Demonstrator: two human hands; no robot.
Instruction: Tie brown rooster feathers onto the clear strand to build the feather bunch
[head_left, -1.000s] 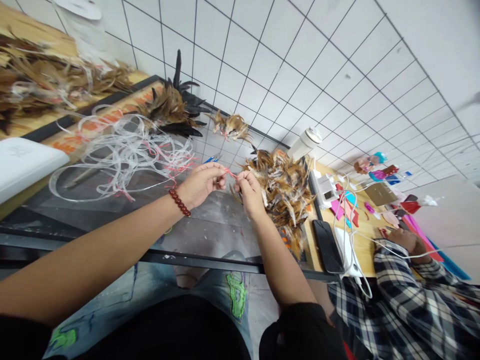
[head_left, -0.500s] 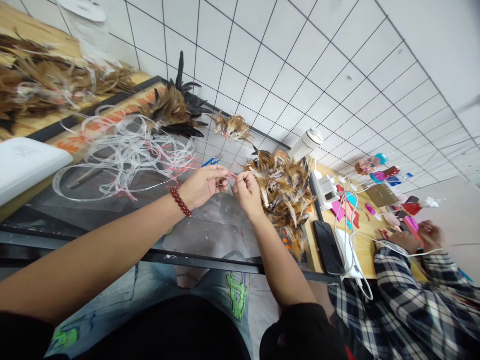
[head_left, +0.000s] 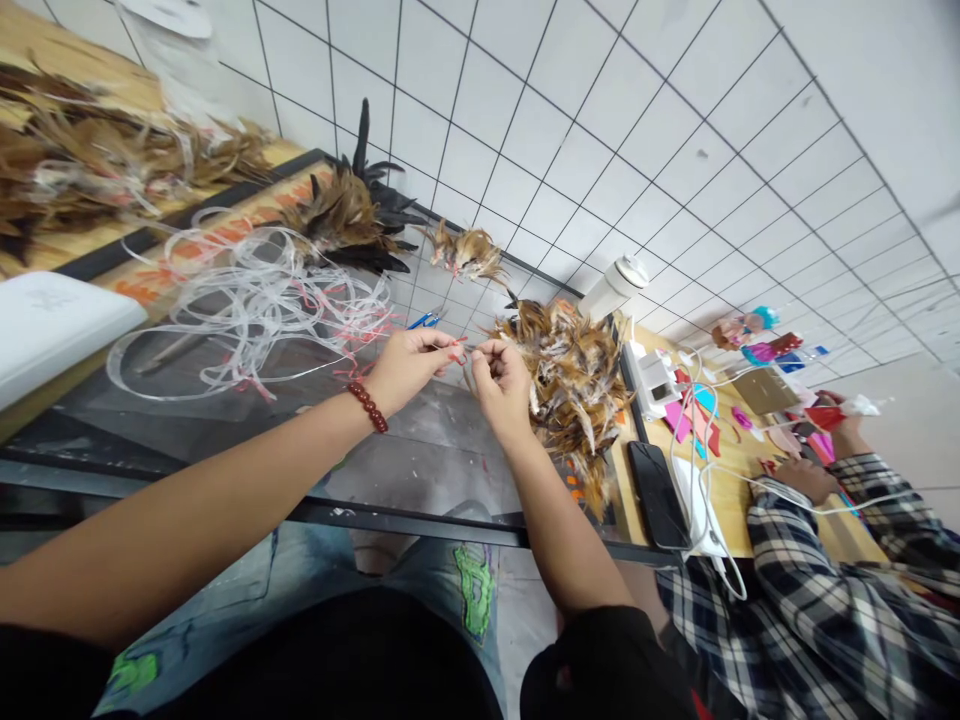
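My left hand (head_left: 412,368), with a beaded bracelet at the wrist, pinches a thin clear cord with red thread tied on it (head_left: 456,345). Close beside it on the right, my right hand (head_left: 501,385) is closed, thumb against forefinger; whatever it pinches is too small to make out. A tangle of clear cord with red ties (head_left: 262,300) lies left of my left hand. A heap of brown feathers (head_left: 574,375) rests just right of my right hand. Behind my hands are blue-handled snips (head_left: 424,320) and a small feather bunch (head_left: 469,252).
Dark and brown feathers (head_left: 349,215) lie at the back left, more brown feathers (head_left: 97,160) at the far left. A white box (head_left: 64,325) sits left. To the right are a white bottle (head_left: 615,286), phone (head_left: 657,495), cables and a person in a plaid sleeve (head_left: 795,540).
My hands have moved slightly apart, the right one a little to the right, and the red ends now show at my left fingertips. The other person's far hand has shifted.
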